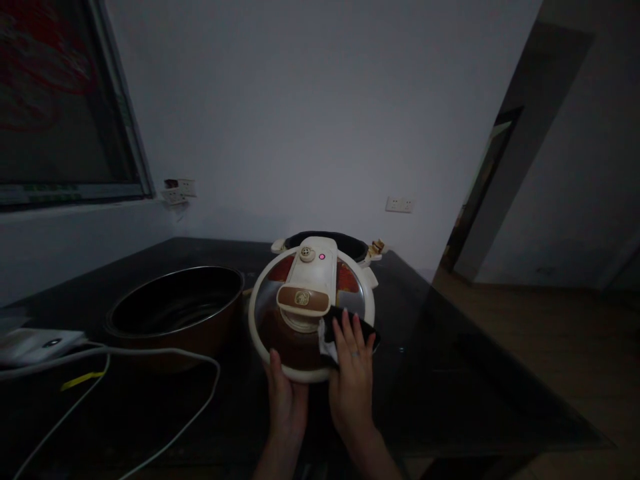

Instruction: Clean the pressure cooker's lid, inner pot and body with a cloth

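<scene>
A round pressure cooker lid (306, 347), cream-rimmed with a brown handle, is tilted up towards me above the dark table. My left hand (286, 400) grips its lower rim from below, thumb on the front edge. With my right hand (353, 363) I press a black and white cloth (327, 337) against the lower right of the lid, fingers laid over it. Behind the lid stands the pressure cooker body (367, 248), mostly hidden, with its dark opening and cream side handles showing.
To the left, a large dark pot (185, 333) stands on the black table (440, 373). A white device (47, 343) with pale cables (165, 351) lies at the left, a yellow tag (83, 381) beside a cable. Wall sockets (400, 205) are at the back.
</scene>
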The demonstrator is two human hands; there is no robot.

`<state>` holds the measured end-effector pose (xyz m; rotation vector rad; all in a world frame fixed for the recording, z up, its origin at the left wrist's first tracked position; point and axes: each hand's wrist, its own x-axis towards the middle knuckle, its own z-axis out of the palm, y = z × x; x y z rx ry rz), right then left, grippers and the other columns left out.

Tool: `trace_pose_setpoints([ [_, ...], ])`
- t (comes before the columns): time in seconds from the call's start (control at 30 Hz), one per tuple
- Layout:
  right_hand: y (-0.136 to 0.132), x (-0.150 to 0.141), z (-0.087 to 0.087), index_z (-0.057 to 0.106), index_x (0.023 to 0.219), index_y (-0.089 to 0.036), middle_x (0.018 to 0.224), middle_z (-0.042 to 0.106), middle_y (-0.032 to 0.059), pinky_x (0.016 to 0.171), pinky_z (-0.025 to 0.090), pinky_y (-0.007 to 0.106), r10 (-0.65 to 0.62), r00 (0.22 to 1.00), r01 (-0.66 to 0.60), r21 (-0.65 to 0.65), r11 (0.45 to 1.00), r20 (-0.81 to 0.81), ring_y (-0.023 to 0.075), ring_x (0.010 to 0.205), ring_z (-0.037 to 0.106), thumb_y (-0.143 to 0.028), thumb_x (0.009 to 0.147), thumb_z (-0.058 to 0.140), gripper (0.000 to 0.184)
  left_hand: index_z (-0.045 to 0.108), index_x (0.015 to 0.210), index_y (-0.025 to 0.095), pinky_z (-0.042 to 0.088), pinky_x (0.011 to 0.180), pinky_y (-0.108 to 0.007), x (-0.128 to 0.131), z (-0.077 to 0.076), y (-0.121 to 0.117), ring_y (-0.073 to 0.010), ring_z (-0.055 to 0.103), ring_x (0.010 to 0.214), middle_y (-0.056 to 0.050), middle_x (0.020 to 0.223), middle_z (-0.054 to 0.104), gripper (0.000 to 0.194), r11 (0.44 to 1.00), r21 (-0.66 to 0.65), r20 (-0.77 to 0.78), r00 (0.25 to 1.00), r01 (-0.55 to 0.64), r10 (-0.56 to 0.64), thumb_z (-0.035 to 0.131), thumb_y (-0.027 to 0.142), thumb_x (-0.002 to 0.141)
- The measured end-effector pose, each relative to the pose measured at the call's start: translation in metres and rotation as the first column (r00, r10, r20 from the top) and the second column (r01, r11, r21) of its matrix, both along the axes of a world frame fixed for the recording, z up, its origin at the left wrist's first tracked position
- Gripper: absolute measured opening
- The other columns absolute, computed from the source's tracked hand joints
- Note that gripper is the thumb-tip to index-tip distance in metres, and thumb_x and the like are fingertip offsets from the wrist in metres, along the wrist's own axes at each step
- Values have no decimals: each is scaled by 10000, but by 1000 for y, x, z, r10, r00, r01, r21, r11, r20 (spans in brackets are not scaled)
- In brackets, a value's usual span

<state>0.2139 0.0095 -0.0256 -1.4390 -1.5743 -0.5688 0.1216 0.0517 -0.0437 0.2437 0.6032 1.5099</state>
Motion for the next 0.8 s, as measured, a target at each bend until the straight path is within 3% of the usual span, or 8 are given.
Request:
trace_pose_setpoints([
  [0.1, 23, 22, 34, 321, 1456, -168, 1528, 311, 120, 1137, 135, 585, -18, 999, 18, 13, 1000, -45, 223, 1448, 156, -32, 831, 338, 639, 346, 1444, 324, 345, 1103, -414, 1, 4, 0, -238, 413, 1350, -56, 1497, 413, 536, 999, -22, 6, 999, -40, 40, 457, 435, 932],
  [0.23, 54, 48, 94, 409, 1400, -102, 1495, 372, 136, 1154, 147, 534, -104, 994, 107, -189, 976, 22, 242, 1425, 240, -118, 892, 364, 510, 337, 1451, 314, 350, 1100, -403, 1, 7, 0, -230, 414, 1349, -56, 1489, 425, 532, 998, -39, 0, 999, -44, 44, 445, 419, 940],
  [0.37, 79, 61, 141, 610, 1167, -109, 1169, 651, 208, 931, 451, 533, -175, 984, 176, -347, 921, 34, 334, 1141, 589, -269, 948, 382, 355, 348, 1445, 317, 344, 1105, -386, 0, 7, 0, -222, 402, 1357, -46, 1493, 420, 524, 998, -34, -10, 999, -52, 52, 449, 418, 941],
  [0.43, 86, 67, 151, 660, 1032, -132, 980, 704, 193, 797, 511, 509, -167, 985, 166, -371, 914, 30, 342, 945, 670, -342, 951, 397, 346, 369, 1434, 319, 335, 1110, -389, 0, 7, -1, -222, 394, 1362, -42, 1500, 410, 511, 998, -26, -21, 998, -57, 57, 450, 423, 940],
  [0.5, 85, 71, 151, 658, 1030, -153, 956, 710, 164, 780, 519, 471, -133, 991, 135, -371, 919, 31, 319, 909, 676, -352, 950, 405, 331, 383, 1426, 318, 331, 1113, -392, 0, 7, -1, -221, 391, 1364, -37, 1499, 413, 502, 998, -23, -31, 998, -62, 61, 447, 428, 940],
  [0.6, 71, 72, 134, 580, 1213, -156, 1198, 649, 139, 937, 467, 420, -78, 997, 83, -317, 945, 28, 261, 1126, 592, -265, 947, 392, 343, 374, 1430, 324, 329, 1114, -406, 0, 9, -2, -221, 401, 1358, -33, 1472, 452, 495, 998, -19, -38, 997, -67, 66, 431, 420, 947],
  [0.7, 48, 60, 100, 516, 1305, -155, 1425, 486, 95, 1145, 230, 431, -10, 999, 18, -215, 977, 41, 200, 1348, 384, -175, 909, 395, 415, 413, 1409, 311, 328, 1113, -420, 0, 14, -3, -234, 409, 1352, -43, 1434, 499, 493, 997, 3, -46, 996, -75, 75, 447, 439, 934],
  [0.8, 19, 35, 58, 461, 1361, -167, 1472, 427, 70, 1168, 97, 489, 116, 990, -113, -46, 993, 83, 197, 1417, 256, -103, 845, 415, 522, 473, 1367, 293, 340, 1106, -411, -2, 14, -3, -245, 406, 1354, -48, 1449, 480, 478, 995, 31, -65, 993, -97, 99, 459, 462, 920],
])
